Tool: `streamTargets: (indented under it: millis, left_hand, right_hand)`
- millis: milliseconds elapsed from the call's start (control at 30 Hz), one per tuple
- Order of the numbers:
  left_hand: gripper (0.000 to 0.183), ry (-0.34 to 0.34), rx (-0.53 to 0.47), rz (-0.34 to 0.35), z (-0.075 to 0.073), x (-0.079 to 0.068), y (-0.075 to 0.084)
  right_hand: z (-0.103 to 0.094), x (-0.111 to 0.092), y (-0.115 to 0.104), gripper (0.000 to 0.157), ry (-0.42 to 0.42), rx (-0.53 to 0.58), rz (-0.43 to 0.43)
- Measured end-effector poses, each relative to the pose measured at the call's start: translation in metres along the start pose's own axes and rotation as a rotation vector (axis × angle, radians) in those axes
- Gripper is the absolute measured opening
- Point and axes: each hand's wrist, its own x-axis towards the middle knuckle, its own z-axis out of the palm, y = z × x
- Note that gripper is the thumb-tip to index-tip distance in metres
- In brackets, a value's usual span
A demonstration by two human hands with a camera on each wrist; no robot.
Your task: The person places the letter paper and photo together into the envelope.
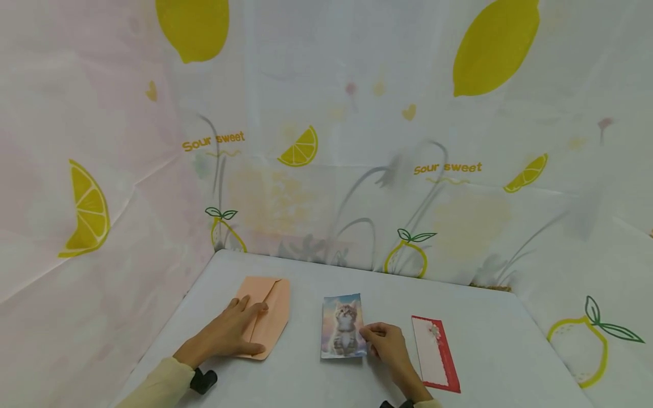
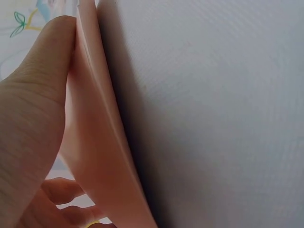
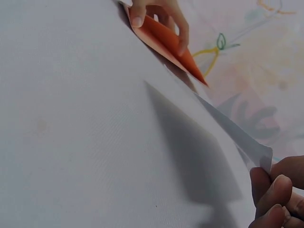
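On the left of the white table lies a peach envelope (image 1: 277,320), flap side up. My left hand (image 1: 229,330) rests across it with fingers spread and the thumb near its lower corner. In the left wrist view the thumb (image 2: 50,57) lies along the envelope's face. My right hand (image 1: 390,344) pinches a kitten picture card (image 1: 346,323) by its right edge, between thumb and fingertips. Seen from the right wrist, this card (image 3: 242,135) is tilted, nearly edge-on, and casts a broad shadow on the table.
Right of my right hand lies a red-bordered white card (image 1: 432,351) with a small flower ornament. The white tabletop (image 1: 306,272) meets a hanging cloth backdrop (image 1: 326,192) printed with lemons, at the back and both sides.
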Motion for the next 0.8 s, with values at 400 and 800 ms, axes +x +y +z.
streamTargets:
  millis: [400,800]
  left_hand:
    - [0.092,0.004,-0.013,-0.003,0.002,-0.001,0.000]
    - [0.094,-0.002,-0.019,0.024,0.005,0.000,-0.005]
  right_hand:
    - [0.028,0.000,-0.009,0.026,-0.056,0.047,-0.016]
    - [0.064,-0.001,-0.022,0.022,-0.110,0.129,-0.039]
